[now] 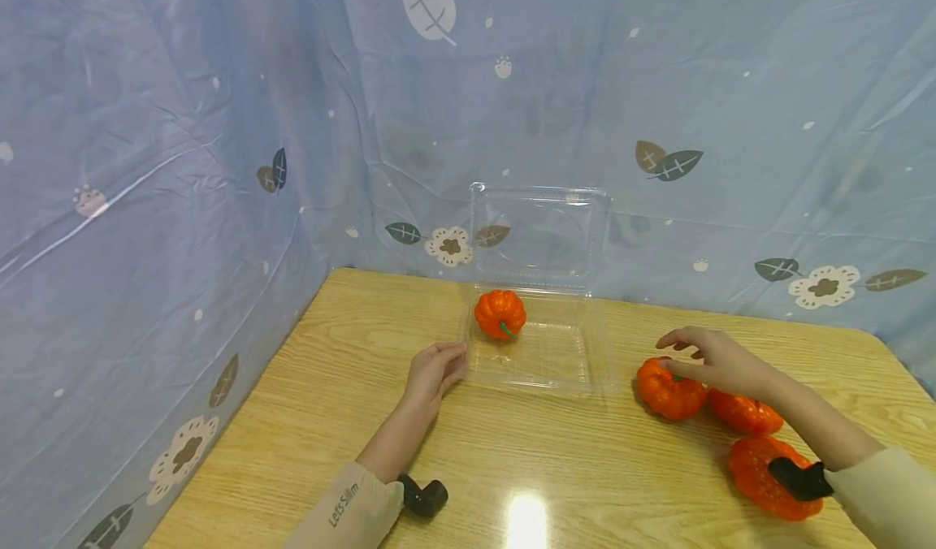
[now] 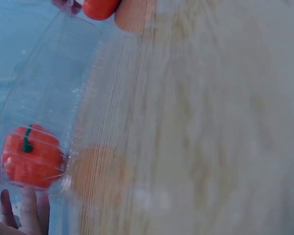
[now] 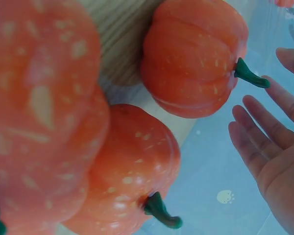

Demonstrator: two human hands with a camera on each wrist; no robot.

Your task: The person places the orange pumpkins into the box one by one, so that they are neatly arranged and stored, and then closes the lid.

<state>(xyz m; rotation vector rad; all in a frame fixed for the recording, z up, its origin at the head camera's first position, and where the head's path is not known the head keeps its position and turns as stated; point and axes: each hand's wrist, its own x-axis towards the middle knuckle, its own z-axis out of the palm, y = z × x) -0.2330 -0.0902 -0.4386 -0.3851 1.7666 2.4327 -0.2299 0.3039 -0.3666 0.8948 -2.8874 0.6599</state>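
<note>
A clear plastic clamshell box (image 1: 541, 382) stands with its lid raised, and a small orange toy pumpkin (image 1: 500, 313) with a green stem sits in its left part. My left hand (image 1: 437, 374) is at the box's left edge; in the left wrist view its fingers (image 2: 29, 210) reach the box wall beside the pumpkin, quite straight. My right hand (image 1: 720, 362) hovers over another toy pumpkin (image 1: 669, 391), thumb and fingers spread apart. The right wrist view has these fingertips (image 3: 267, 85) close to that pumpkin's stem (image 3: 252, 76); whether they touch is unclear.
Two more orange pumpkins, one at the middle (image 1: 747, 412) and one nearer (image 1: 768, 476), lie under my right forearm. Behind the wooden table (image 1: 351, 322) hangs a blue patterned cloth (image 1: 541, 110), which also covers the left side. Black wrist cameras sit at both sleeves.
</note>
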